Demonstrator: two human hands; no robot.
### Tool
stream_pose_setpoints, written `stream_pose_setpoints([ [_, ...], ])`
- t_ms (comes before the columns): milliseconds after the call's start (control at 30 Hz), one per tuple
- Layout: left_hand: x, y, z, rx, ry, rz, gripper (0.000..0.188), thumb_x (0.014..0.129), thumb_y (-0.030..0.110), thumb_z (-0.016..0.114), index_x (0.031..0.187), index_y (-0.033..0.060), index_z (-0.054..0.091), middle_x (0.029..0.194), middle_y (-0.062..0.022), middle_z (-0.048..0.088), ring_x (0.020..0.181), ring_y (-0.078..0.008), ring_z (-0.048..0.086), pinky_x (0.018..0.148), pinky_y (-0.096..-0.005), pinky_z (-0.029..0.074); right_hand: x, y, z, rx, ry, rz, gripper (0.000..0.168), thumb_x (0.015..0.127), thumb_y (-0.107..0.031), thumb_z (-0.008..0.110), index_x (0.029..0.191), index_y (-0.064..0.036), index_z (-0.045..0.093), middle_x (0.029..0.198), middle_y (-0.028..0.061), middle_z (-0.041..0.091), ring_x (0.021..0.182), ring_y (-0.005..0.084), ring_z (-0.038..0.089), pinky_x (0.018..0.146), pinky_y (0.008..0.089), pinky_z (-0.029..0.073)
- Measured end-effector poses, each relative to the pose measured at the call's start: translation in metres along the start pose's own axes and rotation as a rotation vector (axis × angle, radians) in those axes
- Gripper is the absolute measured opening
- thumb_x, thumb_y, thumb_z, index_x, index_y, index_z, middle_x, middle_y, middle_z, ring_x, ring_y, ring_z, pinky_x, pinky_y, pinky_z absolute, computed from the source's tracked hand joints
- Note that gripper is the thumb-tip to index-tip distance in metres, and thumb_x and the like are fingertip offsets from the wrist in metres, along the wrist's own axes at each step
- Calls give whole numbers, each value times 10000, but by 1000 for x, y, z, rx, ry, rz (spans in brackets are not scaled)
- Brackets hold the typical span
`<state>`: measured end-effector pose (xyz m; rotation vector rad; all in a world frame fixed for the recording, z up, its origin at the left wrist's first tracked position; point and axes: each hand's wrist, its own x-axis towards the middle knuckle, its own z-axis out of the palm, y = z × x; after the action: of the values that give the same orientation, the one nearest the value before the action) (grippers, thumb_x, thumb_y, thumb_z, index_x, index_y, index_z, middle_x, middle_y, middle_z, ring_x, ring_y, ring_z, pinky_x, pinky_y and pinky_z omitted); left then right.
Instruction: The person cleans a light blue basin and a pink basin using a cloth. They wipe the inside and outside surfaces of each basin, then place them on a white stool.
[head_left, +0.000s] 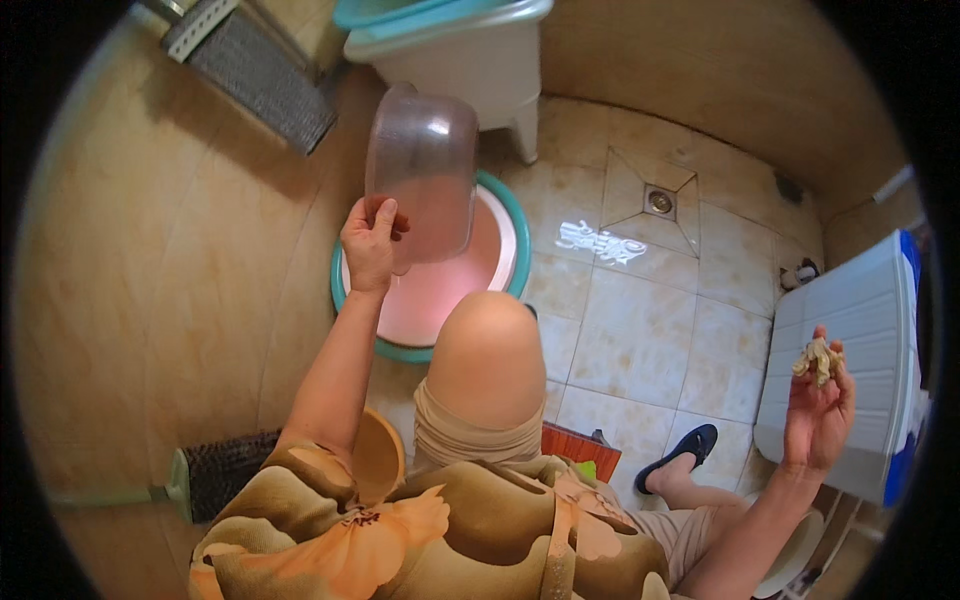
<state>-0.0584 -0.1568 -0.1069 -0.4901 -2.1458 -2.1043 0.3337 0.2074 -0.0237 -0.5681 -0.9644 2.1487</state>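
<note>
My left hand (373, 244) grips the rim of a translucent plastic basin (431, 142), which is tilted on its side. Below that basin stands a larger tub with a teal rim (519, 225) and a pinkish inside (427, 300). Far to the right, my right hand (821, 412) is raised with its palm up. Its fingertips hold a small crumpled, yellowish-beige thing (819, 361), whose kind I cannot tell.
A white plastic stand (465, 82) bears a teal basin (427, 16). A floor drain (661, 201) lies in the tiles. Brushes (255, 75) (225, 465) are at the left, near an orange bucket (379, 454). A white-and-blue container (832, 352) stands right.
</note>
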Motion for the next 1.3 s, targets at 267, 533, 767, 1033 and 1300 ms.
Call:
stream_pose_setpoints([
  [267, 28, 83, 108, -544, -160, -162, 160, 879, 250, 622, 829, 111, 562, 661, 9, 569, 588, -100, 541, 521, -225, 421, -14, -20, 19, 101, 0, -124, 274, 863, -110, 500, 1121, -21, 526, 1227, 158, 522, 985, 165, 564, 804, 264, 499],
  [533, -24, 104, 217, -859, -353, -619, 259, 896, 384, 570, 715, 204, 529, 599, 90, 478, 521, -61, 458, 462, -199, 381, -13, -31, 11, 48, 69, -316, 254, 818, -71, 509, 1063, -42, 568, 1179, 117, 570, 945, 134, 557, 803, 254, 449],
  [767, -42, 82, 226, -870, -514, -669, 262, 925, 418, 499, 838, 183, 575, 682, 62, 513, 626, -99, 479, 570, -261, 400, -27, -33, 35, -74, 30, -433, 347, 797, -52, 474, 1136, -18, 543, 1179, 122, 568, 962, 128, 548, 856, 268, 423],
  [1033, -43, 80, 213, -767, -548, -525, 342, 907, 428, 530, 993, 104, 595, 901, 25, 596, 808, -121, 536, 750, -266, 440, -23, -21, 34, -32, -91, -282, 377, 798, -63, 467, 1167, -9, 522, 1204, 150, 545, 986, 147, 555, 862, 281, 449],
  [1300, -39, 84, 193, -821, -544, -512, 458, 892, 447, 539, 1146, 66, 551, 1131, -48, 590, 1039, -182, 543, 923, -324, 431, -20, -12, 39, -41, -35, -323, 374, 805, -65, 440, 1166, -8, 520, 1196, 151, 548, 1003, 165, 555, 880, 300, 449],
])
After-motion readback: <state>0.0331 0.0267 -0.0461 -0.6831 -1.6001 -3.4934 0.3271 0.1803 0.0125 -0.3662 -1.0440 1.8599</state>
